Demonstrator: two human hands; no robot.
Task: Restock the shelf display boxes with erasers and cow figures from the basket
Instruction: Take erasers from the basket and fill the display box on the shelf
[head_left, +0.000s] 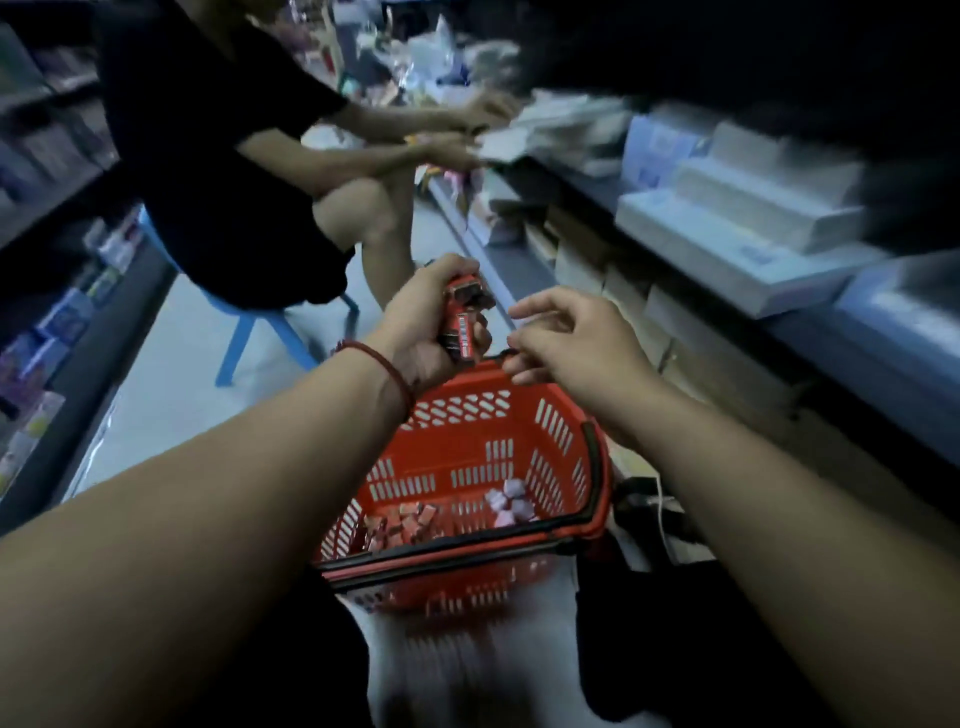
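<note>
The shelf boxes (727, 228) on the right smear into pale blur, labels unreadable. The left hand (421, 322) covers most of the red packs (460, 322) it grips, so their count is unclear. The pink pieces (506, 501) in the basket (550, 415) are too small to identify.

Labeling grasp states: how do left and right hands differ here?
Left hand is closed in a fist around a stack of red erasers; right hand is empty, fingers loosely spread. Left wrist wears a red string bracelet; right wrist is bare. Left sits slightly farther from the camera than right. Both hover above the far rim of the red basket.
</note>
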